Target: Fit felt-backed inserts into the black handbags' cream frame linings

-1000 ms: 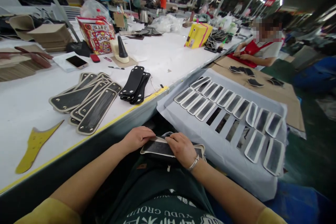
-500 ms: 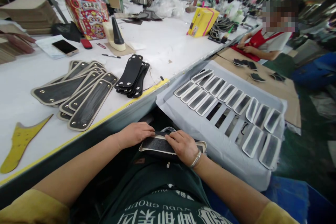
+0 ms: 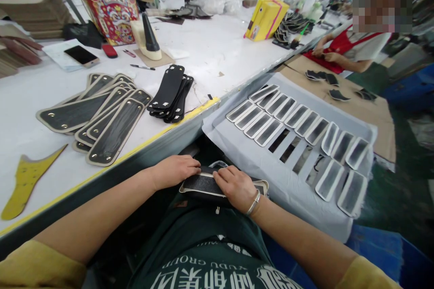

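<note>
We are working between a white bench (image 3: 203, 61) and a grey sheet (image 3: 244, 156) bearing rows of pieces (image 3: 267, 135); before us, a pale-edged dark panel (image 3: 201, 184) is lying under our right hand (image 3: 238, 188), whose bunched fingers (image 3: 222, 177) are crossing its middle, while our left hand (image 3: 174, 171) is resting close-set fingers along its far edge, further left; whether either is pinching, we cannot tell
</note>
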Motion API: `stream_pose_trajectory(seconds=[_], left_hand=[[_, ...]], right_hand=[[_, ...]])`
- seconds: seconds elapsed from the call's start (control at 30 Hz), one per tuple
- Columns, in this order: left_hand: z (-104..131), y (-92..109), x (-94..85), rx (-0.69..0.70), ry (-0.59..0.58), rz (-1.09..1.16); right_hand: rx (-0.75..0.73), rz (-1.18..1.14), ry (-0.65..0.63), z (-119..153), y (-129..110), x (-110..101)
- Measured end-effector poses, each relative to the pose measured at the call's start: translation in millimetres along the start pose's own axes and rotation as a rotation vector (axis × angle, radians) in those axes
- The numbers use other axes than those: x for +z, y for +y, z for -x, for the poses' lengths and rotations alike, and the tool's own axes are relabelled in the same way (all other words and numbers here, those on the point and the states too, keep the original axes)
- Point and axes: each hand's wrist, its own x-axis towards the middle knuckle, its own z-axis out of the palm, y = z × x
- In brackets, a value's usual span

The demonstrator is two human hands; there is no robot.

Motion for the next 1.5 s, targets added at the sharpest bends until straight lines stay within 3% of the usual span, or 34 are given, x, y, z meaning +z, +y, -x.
stream_pose_trajectory(seconds=[0.3, 0.67, 0.9, 1.03, 1.33, 1.5], left_hand=[[1.7, 9.7, -5.5, -0.046, -0.112, -0.061], [5.9, 31.5, -9.9, -0.199, -0.01, -0.173], [20.8, 36.0, 4.1, -0.332, 0.066, -0.092], [13.4, 43.3, 4.2, -0.347, 0.092, -0.073], [-30.7, 101.7, 28.3, -0.352, 0.145, -0.195], [-28.9, 109.4, 34.9, -0.369, 0.196, -0.212]], right_hand=[[-0.052, -0.02, -0.202, -3.3, -4.9, -7.3], [0.031, -0.05, -0.119, -14.8, -17.2, -5.2], [0.138, 0.045, -0.08, 28.5, 10.3, -0.7], [0.206, 0.058, -0.086, 44.3, 21.0, -4.5], [0.338, -0.111, 0.07, 42.1, -35.2, 3.9], [0.383, -0.093, 0.082, 60.6, -44.5, 4.7]])
